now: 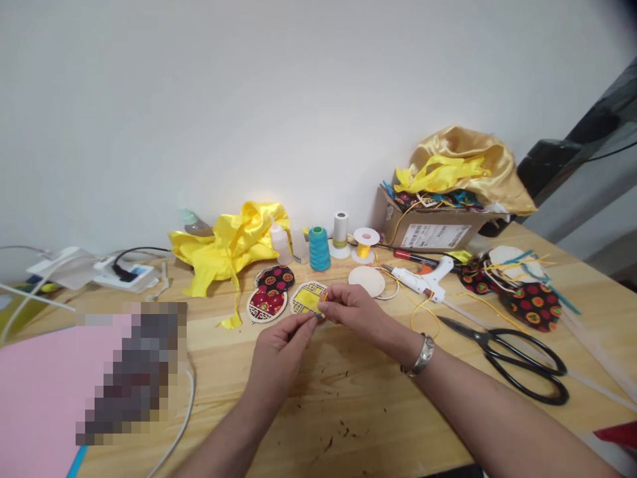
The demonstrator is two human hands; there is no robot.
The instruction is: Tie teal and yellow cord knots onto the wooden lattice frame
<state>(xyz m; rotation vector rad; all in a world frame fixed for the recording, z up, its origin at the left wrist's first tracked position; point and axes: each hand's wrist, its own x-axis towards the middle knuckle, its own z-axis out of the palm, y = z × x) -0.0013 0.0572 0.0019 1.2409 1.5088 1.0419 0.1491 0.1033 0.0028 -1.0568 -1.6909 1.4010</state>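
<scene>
My left hand [279,352] and my right hand [351,307] meet over the middle of the wooden table [348,411], fingers pinched together on a tiny blue and yellow piece [320,313] too small to name. A yellow cord [423,309] trails from them toward the right. Just behind the fingertips lies a wooden cut-out with yellow fabric [308,297]. To its left lie two fabric-covered pieces in red and black [269,292]. My right wrist wears a metal bracelet [423,355].
Black scissors [517,358] and a white glue gun [423,279] lie to the right. Thread spools [319,248], small bottles [281,242], yellow satin [229,245] and a cardboard box [432,229] of scraps line the back. Pink paper [34,392] and a power strip [124,273] sit at left.
</scene>
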